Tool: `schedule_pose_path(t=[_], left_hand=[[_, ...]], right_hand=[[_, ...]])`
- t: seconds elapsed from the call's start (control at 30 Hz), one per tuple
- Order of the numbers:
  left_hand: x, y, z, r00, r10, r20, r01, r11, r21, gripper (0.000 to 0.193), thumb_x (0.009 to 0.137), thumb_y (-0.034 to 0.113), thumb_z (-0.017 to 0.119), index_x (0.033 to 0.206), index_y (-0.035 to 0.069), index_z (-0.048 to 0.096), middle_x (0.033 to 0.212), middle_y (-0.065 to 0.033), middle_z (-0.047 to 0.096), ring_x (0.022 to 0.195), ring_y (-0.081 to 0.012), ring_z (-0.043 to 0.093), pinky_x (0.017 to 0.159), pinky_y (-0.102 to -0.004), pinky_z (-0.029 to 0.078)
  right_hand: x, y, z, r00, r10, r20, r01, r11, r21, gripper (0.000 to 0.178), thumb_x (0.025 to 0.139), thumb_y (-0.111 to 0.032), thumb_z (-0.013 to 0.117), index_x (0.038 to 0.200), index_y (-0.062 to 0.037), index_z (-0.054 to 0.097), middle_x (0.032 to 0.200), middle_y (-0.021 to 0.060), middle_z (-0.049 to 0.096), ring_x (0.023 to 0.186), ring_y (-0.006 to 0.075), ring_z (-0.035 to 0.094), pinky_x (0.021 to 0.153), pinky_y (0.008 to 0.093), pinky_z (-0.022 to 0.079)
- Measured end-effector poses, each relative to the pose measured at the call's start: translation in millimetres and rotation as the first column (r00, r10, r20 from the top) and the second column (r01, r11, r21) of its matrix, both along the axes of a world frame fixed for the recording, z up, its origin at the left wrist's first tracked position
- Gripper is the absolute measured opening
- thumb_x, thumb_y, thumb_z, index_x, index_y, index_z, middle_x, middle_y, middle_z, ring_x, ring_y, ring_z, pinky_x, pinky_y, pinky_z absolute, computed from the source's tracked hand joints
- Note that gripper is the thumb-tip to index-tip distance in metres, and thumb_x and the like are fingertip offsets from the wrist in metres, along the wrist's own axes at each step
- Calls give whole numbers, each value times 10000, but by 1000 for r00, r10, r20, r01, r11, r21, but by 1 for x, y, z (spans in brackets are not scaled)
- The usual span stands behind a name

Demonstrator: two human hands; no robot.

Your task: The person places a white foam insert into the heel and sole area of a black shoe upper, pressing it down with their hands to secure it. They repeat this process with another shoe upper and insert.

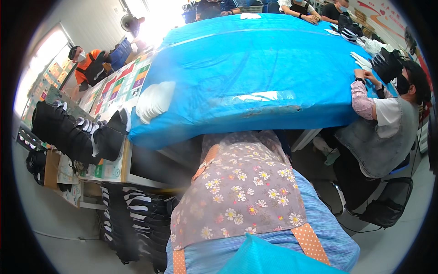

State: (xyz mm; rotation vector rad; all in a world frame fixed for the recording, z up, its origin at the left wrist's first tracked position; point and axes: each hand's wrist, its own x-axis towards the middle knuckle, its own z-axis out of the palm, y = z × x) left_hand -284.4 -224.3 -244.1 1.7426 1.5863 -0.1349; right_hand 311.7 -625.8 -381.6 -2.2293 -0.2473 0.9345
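Neither of my hands shows; my lap and a flowered grey apron (pixel 246 192) fill the lower middle. In front of me stretches a table with a blue cover (pixel 219 77). At its near left corner lies a fanned stack of flat white pieces (pixel 155 100), shaped like insoles. Left of that stack, a row of black fabric pieces with white parts (pixel 80 130), resembling shoe uppers, lies on a side table. A piece of clear tape (pixel 264 96) seems to cover part of the blue sheet near the front edge.
More black and white pieces (pixel 139 219) hang or stack below on the left. At the right a person (pixel 388 114) sits by a black chair (pixel 388 203), hands at white pieces. A person in orange (pixel 89 66) is at the far left; others sit across the table.
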Motion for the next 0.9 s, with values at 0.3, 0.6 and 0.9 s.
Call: schedule_pose_path(t=[0.3,0.6,0.9], left_hand=[[-2,-4,2,1000,3,6,-3,999,-42,448,944,325,594,1300,56,573,1235,-200,600,1118,-337,606,921,-435,500],[-12,-7,-2,999,34,4,-34,996,-77,428,949,331,586,1275,53,585,1193,-193,618,1080,-333,619,896,-434,508],[-16,-17,-8,997,75,7,-74,993,-95,412,953,337,578,1249,50,597,1150,-186,637,1042,-330,633,872,-433,516]], right_hand=[[13,-24,17,999,-6,54,10,996,-88,281,886,-233,608,1005,-19,745,984,200,725,952,285,708,804,384,557],[2,-32,15,999,34,32,-29,990,-136,287,885,-239,603,1008,-22,745,994,203,722,962,295,703,813,389,554],[21,-32,12,996,73,46,-64,983,-174,294,884,-245,599,1011,-24,744,1005,207,719,971,305,699,822,393,552]])
